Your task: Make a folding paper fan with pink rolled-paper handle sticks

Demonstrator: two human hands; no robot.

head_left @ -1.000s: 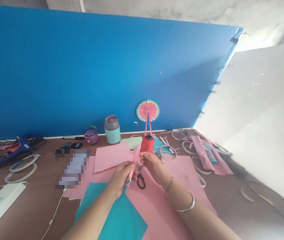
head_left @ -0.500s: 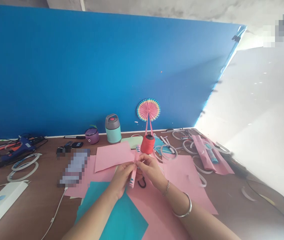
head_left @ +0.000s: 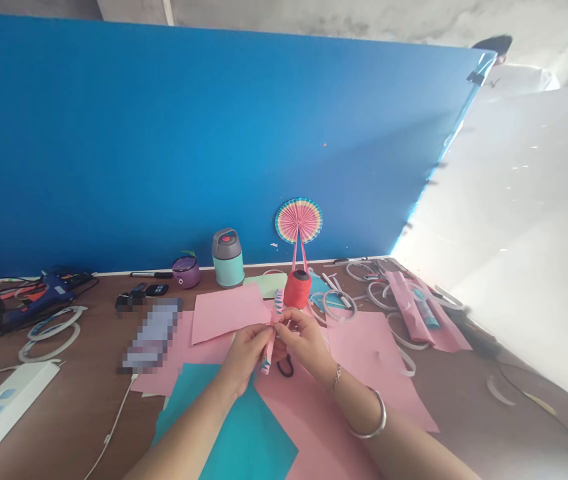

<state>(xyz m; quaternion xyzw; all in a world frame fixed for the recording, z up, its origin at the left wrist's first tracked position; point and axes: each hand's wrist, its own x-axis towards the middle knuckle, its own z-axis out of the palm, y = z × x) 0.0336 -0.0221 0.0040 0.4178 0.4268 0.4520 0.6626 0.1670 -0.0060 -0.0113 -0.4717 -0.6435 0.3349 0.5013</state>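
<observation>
A narrow pink pleated paper (head_left: pixel 279 303) with blue and white zigzag ends stands upright between my hands, above the pink sheets. My left hand (head_left: pixel 250 353) pinches it near the middle with thumb and forefinger. From the other side, my right hand (head_left: pixel 305 341) has thumb and bent fingers closed at the same middle spot. Whether a thread runs between the fingertips I cannot make out. Just behind the hands stands a red thread spool (head_left: pixel 297 291). A finished round pink fan (head_left: pixel 299 221) with blue and yellow rim rises behind the spool.
Pink sheets (head_left: pixel 364 373) and a blue sheet (head_left: pixel 224 427) lie under my arms. At left are a phone (head_left: pixel 151 335), power strip (head_left: pixel 11 407) and glue gun (head_left: pixel 47 297). A turquoise flask (head_left: pixel 229 263) and purple cup (head_left: pixel 186 272) stand behind. Tape rings (head_left: pixel 340 305) lie right.
The pleats at the paper's ends look slightly more spread. Both hands stay at its middle, with barely any shift. The camera view has moved a little.
</observation>
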